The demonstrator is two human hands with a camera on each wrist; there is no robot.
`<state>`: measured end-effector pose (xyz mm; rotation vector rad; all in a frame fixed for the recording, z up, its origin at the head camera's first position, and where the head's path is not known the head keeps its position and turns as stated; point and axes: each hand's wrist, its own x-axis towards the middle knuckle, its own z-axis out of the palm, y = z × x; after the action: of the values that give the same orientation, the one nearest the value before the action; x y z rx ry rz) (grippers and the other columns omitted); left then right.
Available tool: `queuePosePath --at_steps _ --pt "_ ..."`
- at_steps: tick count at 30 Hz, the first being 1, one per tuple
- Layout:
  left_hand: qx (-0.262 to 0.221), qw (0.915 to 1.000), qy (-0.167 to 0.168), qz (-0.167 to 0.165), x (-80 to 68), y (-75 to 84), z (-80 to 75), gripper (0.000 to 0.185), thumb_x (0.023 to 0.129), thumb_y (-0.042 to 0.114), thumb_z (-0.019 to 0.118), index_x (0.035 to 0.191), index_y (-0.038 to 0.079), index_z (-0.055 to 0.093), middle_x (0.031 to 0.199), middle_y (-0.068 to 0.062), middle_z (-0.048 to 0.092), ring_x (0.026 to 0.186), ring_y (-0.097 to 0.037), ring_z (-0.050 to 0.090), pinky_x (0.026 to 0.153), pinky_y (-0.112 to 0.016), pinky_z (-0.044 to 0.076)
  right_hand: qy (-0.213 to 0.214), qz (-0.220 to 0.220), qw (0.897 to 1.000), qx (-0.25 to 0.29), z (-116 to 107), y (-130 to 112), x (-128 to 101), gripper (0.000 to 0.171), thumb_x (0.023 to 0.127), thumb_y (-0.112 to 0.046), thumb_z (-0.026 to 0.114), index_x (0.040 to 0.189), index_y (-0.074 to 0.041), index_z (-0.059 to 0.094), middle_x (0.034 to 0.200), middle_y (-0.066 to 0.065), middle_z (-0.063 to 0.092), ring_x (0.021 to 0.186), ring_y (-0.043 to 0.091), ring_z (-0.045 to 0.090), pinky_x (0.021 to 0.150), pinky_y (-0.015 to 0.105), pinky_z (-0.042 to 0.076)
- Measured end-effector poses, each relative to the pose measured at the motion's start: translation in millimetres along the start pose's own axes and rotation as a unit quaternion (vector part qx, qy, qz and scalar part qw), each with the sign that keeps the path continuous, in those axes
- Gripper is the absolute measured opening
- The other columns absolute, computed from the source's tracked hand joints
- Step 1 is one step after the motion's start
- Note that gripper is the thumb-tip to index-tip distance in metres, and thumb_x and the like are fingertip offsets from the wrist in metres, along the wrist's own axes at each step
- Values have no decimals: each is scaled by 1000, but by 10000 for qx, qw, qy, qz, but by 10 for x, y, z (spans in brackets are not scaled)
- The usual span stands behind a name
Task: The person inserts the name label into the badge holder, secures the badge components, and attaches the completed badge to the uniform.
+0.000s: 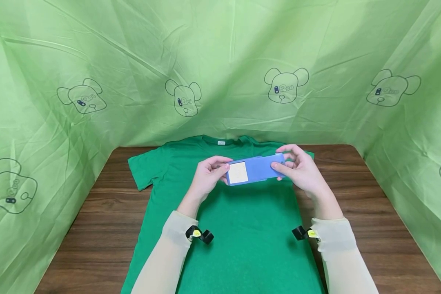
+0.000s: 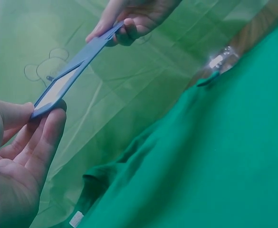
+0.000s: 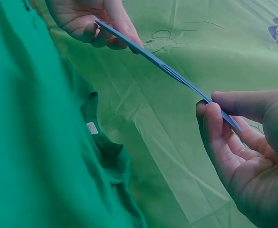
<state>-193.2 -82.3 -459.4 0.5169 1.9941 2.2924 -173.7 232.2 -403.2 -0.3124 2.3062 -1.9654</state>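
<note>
Blue card held over the shirt.
I see my left hand [image 1: 207, 173] and right hand [image 1: 301, 169] each pinching one end of the blue card [image 1: 255, 169], lifted above the green shirt [image 1: 239, 237] spread on the table [image 1: 371, 220].

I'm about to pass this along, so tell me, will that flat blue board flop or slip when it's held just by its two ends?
Probably stiff: the blue board spans straight between the left hand and right hand, unsupported above the green T-shirt. Likely light, since fingertip pinches carry it. Its thin, smooth-looking edge could slip.
</note>
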Motion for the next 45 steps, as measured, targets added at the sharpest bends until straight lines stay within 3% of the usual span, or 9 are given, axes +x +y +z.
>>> queuePosePath --at_steps 13,25,30,37,45 --pt "-2 10000 -32 0 3 -5 -2 24 106 2 71 127 -9 73 108 -19 79 81 -20 76 66 -28 65 -59 -3 10000 15 85 20 20 40 104 -13 78 137 -10 56 118 18 65 90 22 75 74 34 66" --pt "-38 9999 -93 39 -4 -9 19 25 106 2 71 128 -8 73 110 -22 78 84 -22 77 69 -30 66 96 -169 9992 -358 218 60 60 46 103 -14 80 142 -3 59 116 20 72 82 20 73 68 36 65" --pt "3 10000 -71 21 -3 -23 7 25 106 3 71 128 -7 74 110 -21 79 84 -22 77 68 -30 66 -39 -210 9980 -597 157 55 38 44 104 -19 78 144 -4 64 117 19 72 85 22 72 69 34 65" --pt "-29 9999 110 85 7 -39 -20 23 106 2 71 127 -7 75 109 -21 79 83 -22 75 67 -31 66 15 -435 9978 -503 5 41 10 37 106 -12 74 141 -3 66 111 11 77 74 31 71 67 33 64" --pt "-103 9999 95 98 13 -35 -14 24 105 1 71 128 -8 74 108 -21 79 83 -22 76 68 -31 66 71 -539 9978 -379 -3 38 7 33 105 -10 76 136 0 69 105 7 77 76 27 74 69 33 65"
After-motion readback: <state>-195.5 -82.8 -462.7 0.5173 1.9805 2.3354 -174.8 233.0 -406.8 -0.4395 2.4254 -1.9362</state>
